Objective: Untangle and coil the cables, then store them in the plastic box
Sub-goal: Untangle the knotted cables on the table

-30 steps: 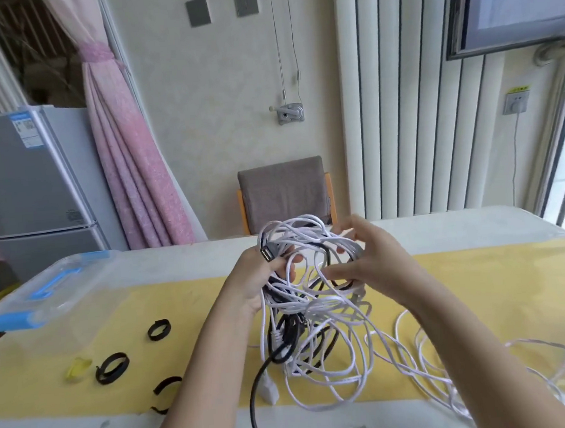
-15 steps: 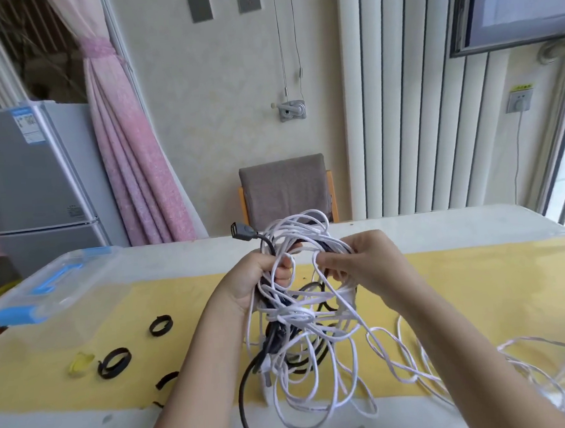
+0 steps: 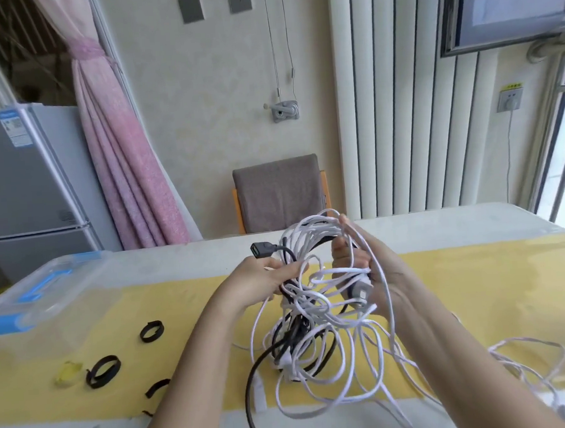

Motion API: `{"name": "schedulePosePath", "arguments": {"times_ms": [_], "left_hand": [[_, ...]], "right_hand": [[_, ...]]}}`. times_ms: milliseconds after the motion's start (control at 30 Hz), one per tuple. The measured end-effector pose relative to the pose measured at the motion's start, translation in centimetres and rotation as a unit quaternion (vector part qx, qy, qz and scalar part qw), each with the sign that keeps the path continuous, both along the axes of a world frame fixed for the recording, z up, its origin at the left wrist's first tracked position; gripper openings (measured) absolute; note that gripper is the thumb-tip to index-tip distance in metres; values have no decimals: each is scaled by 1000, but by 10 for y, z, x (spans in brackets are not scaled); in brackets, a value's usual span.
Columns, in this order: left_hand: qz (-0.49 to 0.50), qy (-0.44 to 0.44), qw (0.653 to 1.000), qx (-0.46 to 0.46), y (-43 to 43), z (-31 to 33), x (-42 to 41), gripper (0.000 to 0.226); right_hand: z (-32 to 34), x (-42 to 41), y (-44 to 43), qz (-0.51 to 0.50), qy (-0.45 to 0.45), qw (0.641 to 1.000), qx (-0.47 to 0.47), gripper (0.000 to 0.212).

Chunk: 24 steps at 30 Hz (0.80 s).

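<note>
Where the table [image 3: 184,256] meets the left edge of the frame, the clear plastic box [image 3: 48,294] with blue clips sits on its far corner, well apart from the hands. Below and to the right of it, on the yellow mat [image 3: 477,284], lie a small yellow piece [image 3: 68,379] and black strap loops [image 3: 103,371], with open mat between them and the left forearm. At centre frame the left hand [image 3: 262,284] is raised above the mat, its fingers curled round a bunch of strands from the cable tangle [image 3: 314,327]. A black USB socket end [image 3: 260,249] pokes out just above its knuckles. The tangle is a loose knot of many thin white loops wound through a thicker black cable [image 3: 252,391], which hangs to the near table edge at the bottom of the frame. The right hand [image 3: 377,274] holds the tangle's other side, fingers hooked through several white loops that drape across the palm. To the right, a slack white cable tail [image 3: 531,357] trails over the mat toward the lower right corner, and a broad stretch of mat lies open up to the table's far right edge.
</note>
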State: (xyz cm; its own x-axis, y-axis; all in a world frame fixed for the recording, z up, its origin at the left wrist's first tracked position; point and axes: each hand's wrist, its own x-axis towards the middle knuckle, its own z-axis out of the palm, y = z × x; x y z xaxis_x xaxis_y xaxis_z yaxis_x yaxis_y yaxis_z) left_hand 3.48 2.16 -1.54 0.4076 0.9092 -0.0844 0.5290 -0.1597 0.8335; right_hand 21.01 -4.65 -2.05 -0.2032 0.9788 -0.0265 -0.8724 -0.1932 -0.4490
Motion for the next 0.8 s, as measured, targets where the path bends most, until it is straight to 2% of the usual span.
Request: {"name": "schedulePosePath", "arguments": {"times_ms": [100, 167, 200, 233, 267, 300, 367, 433, 500, 600, 667, 733, 800], "left_hand": [[66, 126, 977, 157, -11, 21, -11, 51], [95, 127, 963, 216, -27, 36, -15, 46], [60, 91, 974, 198, -33, 41, -16, 48], [-7, 38, 989, 140, -40, 47, -16, 52], [-91, -13, 994, 65, -47, 52, -16, 56], [-173, -44, 984, 1, -51, 54, -16, 60], [-292, -28, 954, -61, -52, 50, -16, 67], [-371, 13, 922, -114, -48, 46, -19, 78], [-427, 34, 887, -174, -41, 39, -20, 103], [-444, 52, 851, -275, -30, 19, -9, 137], [-422, 20, 842, -337, -29, 1, 6, 138], [-396, -103, 827, -386, -26, -22, 18, 125], [-333, -256, 817, -394, -23, -36, 25, 114]], "right_hand": [[6, -4, -4, -93, -21, 995, -29, 41], [13, -3, -7, -121, -59, 988, -72, 43], [15, -2, -8, -128, -79, 985, -85, 44], [16, -1, -9, -130, -95, 983, -85, 44], [16, 0, -9, -122, -108, 984, -78, 41], [16, -1, -9, -115, -118, 984, -67, 38], [15, -2, -7, -121, -111, 984, -65, 36], [18, -2, -5, -147, -60, 985, -69, 39], [22, 0, -8, -152, 8, 988, -38, 33], [24, 1, -16, -119, 61, 989, 55, 12], [24, 1, -21, -104, 32, 989, 100, 2], [23, -3, -22, -82, -22, 987, 133, 11], [20, -9, -19, -52, -68, 984, 158, 22]]}}
